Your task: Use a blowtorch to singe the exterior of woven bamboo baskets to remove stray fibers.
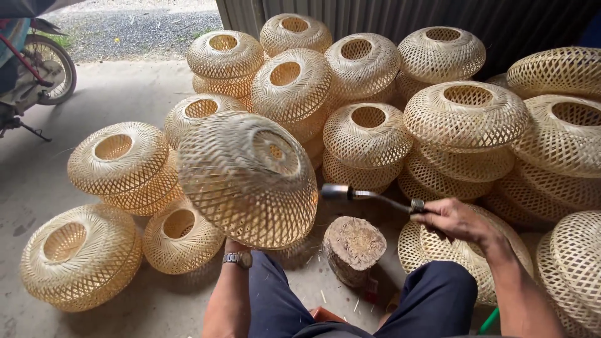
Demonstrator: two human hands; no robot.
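A woven bamboo shade (247, 178) is held up by the left hand (hidden behind it; grip cannot be told). Just right, a torch (369, 196) is clenched in the right hand (460, 222), nozzle beside the shade above a wooden stump (354, 247). Singeing judged underway; slow turning called for.

The person wears dark navy trousers (432, 297) and a silver metal wristwatch (238, 258) on the left wrist, just left of the trousers; both forearms are bare, sleeveless.

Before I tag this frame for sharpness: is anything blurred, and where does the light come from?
Head view: the held woven shade is motion-blurred; the stacked shades, torch and right hand are sharp; daylight comes from upper left, shadows are soft, no glare.
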